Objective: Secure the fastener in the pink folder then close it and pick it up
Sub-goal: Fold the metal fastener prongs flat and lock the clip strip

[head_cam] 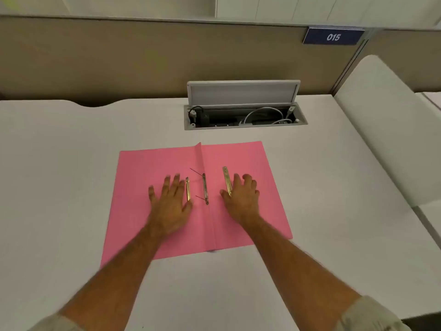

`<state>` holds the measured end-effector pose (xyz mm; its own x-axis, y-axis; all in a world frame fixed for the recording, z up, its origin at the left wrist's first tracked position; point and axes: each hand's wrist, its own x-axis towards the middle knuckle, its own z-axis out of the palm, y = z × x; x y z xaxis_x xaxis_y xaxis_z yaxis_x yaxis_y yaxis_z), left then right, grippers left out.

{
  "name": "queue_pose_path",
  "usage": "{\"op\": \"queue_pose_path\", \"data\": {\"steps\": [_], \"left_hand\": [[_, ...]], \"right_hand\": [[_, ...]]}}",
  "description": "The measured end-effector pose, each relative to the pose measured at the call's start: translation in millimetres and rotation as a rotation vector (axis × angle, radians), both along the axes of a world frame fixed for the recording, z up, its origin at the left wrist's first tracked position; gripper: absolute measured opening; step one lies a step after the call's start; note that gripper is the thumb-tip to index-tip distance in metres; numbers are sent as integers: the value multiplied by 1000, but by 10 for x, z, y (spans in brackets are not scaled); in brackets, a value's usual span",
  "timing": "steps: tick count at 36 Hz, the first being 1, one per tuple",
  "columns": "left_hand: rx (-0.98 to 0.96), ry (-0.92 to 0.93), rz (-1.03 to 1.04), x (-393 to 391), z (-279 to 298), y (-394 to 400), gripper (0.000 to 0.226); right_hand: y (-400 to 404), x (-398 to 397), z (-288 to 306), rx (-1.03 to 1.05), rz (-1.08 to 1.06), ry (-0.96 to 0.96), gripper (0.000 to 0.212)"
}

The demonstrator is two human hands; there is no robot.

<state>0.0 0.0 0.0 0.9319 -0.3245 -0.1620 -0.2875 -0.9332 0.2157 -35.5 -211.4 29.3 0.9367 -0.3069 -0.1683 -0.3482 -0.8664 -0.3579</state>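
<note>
The pink folder (152,168) lies open flat on the white desk. Along its centre fold sits a metal fastener base (204,188) with two thin prongs sticking up and to the left. A loose brass strip (188,188) lies on the left flap, right beside the index finger of my left hand (170,201), which rests palm down with fingers spread. Another brass strip (226,180) lies on the right flap; my right hand (241,197) rests on the flap with its thumb and index finger touching that strip, fingers slightly curled.
An open cable hatch (244,115) with raised lid and cords is set into the white desk (71,144) behind the folder. A beige partition rises at the back with a blue "015" sign (333,37). A white padded chair back (381,130) stands at the right.
</note>
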Motion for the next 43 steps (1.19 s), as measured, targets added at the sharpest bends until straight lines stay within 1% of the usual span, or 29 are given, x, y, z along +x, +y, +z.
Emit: {"op": "queue_pose_path", "data": {"steps": [4,8,12,15,20,27,32,43], "left_hand": [[-21,19,-92,-45,-66,-52,80],[-75,55,-126,-50,-105,-119,93],[-84,88,-157,-75,-161,-174,94],[-48,61,-186,-73,-189,-207,95],[-62,69,-224,-63,-244,-234,89],[-59,74,-248,-46,-273,-238,90],[-38,80,-248,-30,-282,-244,90],[-72,99,-236,-9,-302,-243,89]], "right_hand": [[-11,14,-55,10,-108,18,52],[4,80,-61,-15,-148,16,46],[38,136,-81,-43,-203,4,41],[92,162,-91,-44,-249,-14,37],[188,202,-130,-35,-320,-33,27],[232,303,-161,-7,-417,-21,24],[233,339,-164,13,-450,18,22],[221,411,-93,68,-506,64,23]]}}
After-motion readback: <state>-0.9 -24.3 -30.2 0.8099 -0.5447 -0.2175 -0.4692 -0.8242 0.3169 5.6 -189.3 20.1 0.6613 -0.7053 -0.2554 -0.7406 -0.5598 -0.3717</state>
